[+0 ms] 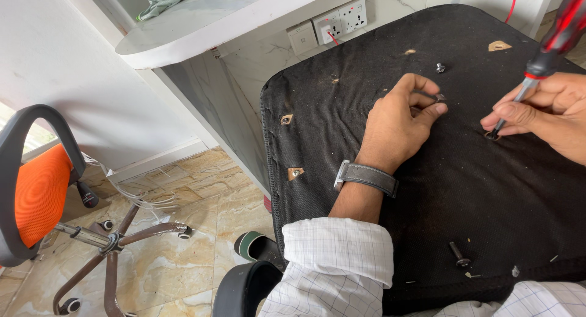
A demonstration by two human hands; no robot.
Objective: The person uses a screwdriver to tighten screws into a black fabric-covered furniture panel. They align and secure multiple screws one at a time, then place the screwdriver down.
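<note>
Black fabric covers the upturned chair seat (pixel 476 195) under both hands. Left hand (pixel 397 125) pinches a small screw (pixel 438 97) between thumb and fingertips — right hand (pixel 549 112) grips a red-and-black screwdriver (pixel 537 64), its tip set on a screw in the fabric (pixel 492 134).

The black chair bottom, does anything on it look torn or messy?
Yes. The black fabric has torn triangular holes showing wood along its left edge, and a loose bolt lies near the front with small crumbs.
</note>
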